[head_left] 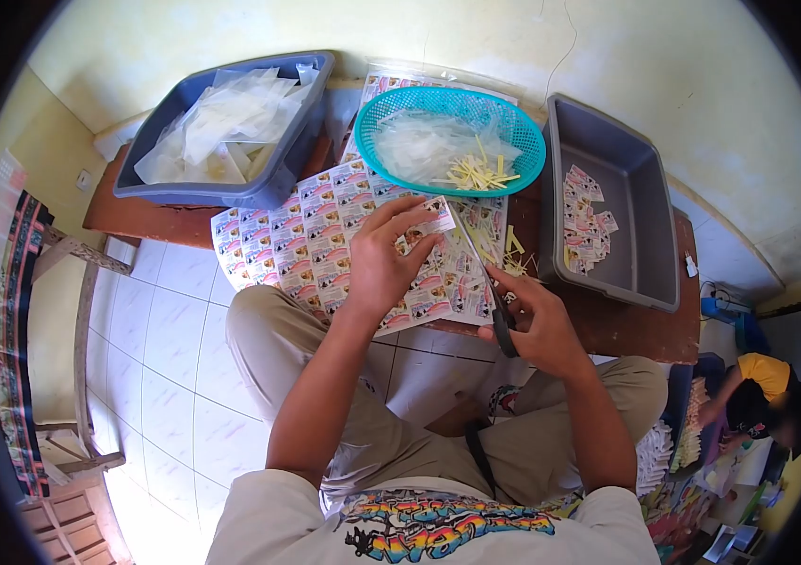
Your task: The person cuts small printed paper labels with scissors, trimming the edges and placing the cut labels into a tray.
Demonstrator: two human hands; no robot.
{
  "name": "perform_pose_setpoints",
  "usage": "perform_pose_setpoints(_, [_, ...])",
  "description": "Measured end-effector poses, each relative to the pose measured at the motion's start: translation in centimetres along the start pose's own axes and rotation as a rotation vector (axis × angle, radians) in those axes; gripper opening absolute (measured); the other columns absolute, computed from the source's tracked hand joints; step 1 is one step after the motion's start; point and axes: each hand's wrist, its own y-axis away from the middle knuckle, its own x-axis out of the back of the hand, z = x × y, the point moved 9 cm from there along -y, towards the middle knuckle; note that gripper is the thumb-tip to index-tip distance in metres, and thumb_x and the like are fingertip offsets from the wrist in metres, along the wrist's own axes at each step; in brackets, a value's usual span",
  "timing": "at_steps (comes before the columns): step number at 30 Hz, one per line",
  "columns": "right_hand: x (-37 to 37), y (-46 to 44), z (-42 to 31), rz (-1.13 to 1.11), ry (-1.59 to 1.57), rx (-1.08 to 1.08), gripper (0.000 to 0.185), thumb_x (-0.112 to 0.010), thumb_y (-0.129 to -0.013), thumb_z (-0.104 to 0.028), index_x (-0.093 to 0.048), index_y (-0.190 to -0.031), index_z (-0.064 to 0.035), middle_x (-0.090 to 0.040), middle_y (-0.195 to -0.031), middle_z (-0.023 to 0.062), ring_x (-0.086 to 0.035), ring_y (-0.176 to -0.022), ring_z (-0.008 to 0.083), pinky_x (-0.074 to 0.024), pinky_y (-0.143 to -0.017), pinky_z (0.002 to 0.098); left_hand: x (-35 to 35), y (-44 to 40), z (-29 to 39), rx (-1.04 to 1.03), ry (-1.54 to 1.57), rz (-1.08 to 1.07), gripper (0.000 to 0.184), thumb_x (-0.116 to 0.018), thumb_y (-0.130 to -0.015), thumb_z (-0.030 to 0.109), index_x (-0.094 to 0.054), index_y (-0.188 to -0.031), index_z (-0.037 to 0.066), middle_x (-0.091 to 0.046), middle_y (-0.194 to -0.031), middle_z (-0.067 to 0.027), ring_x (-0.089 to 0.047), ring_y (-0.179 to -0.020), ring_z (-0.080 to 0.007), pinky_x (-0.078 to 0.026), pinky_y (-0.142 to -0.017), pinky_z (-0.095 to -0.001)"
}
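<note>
centrally, a seated person's left hand [391, 250] is pinching a small printed label [440, 217] between thumb and fingers, holding it above a low brown table [607, 330]. the right hand [542, 325] is gripping black-handled scissors [502, 330], whose blades are pointing up along the label's right edge; whether they are touching it, you cannot tell. beneath both hands, a large sheet of repeated labels [297, 235] is lying on the table, overhanging its near edge. beyond, a teal basket [367, 151] is holding clear plastic and yellow strips [476, 177]. to its left, a blue tub [292, 169] is holding translucent sheets [231, 113]; to its right, a grey tub [626, 188] is holding cut labels [584, 226].
</note>
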Motion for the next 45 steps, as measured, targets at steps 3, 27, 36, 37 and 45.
perform_pose_setpoints(3, [-0.5,0.3,0.5,-0.051,-0.275,-0.057,0.09,-0.094,-0.078,-0.026,-0.054,-0.156,-0.0065,-0.064,-0.116,0.0082,-0.063,-0.086,0.0125,-0.0555,-0.074,0.0301,-0.2,-0.1,0.2,-0.008,0.007,-0.005,0.032,-0.089,-0.08,0.008,-0.08,-0.111,0.009,-0.074,-0.128,-0.0119,-0.072,-0.118,-0.0306,-0.059,-0.097,-0.0413])
perform_pose_setpoints(27, [-1.6,-0.4,1.0,-0.093,-0.643,-0.133,0.085,-0.087,-0.087,-0.008,-0.046,-0.161,-0.0078,-0.057,-0.127,0.0074,-0.063,-0.093,0.0098,-0.0627,-0.071,0.0257,-2.6,0.1,1.6,-0.075,0.091,-0.07,0.032,-0.089,-0.079,0.006,-0.08,-0.11,0.01,-0.073,-0.128,-0.0111,-0.071,-0.117,-0.031,-0.06,-0.096,-0.0409])
perform_pose_setpoints(36, [-1.6,-0.3,0.8,-0.094,-0.601,-0.115,0.079,-0.079,-0.093,-0.001,-0.042,-0.163,-0.0055,-0.056,-0.13,0.0098,-0.063,-0.089,0.0127,-0.0591,-0.074,0.0275,-2.5,0.1,1.9,-0.115,0.092,-0.047,0.032,-0.089,-0.077,0.005,-0.079,-0.107,0.009,-0.072,-0.125,-0.0122,-0.071,-0.109,-0.0318,-0.062,-0.086,-0.0405])
perform_pose_setpoints(37, [-1.7,-0.3,0.7,-0.094,-0.595,-0.113,0.079,-0.078,-0.093,0.0,-0.042,-0.163,-0.0055,-0.056,-0.129,0.0098,-0.063,-0.088,0.0128,-0.0589,-0.074,0.0274,-2.5,0.1,1.9,-0.123,0.091,-0.044,0.032,-0.089,-0.078,0.005,-0.079,-0.107,0.009,-0.072,-0.125,-0.0121,-0.071,-0.109,-0.0317,-0.062,-0.086,-0.0403])
perform_pose_setpoints(45, [-1.7,-0.3,0.8,-0.074,-0.594,-0.093,0.082,-0.085,-0.09,-0.01,-0.044,-0.161,-0.0057,-0.057,-0.123,0.0073,-0.064,-0.09,0.0101,-0.0625,-0.068,0.0259,-2.6,0.2,1.7,-0.086,0.086,-0.067,0.032,-0.089,-0.079,0.006,-0.08,-0.11,0.01,-0.073,-0.128,-0.0112,-0.071,-0.117,-0.0308,-0.059,-0.096,-0.0406])
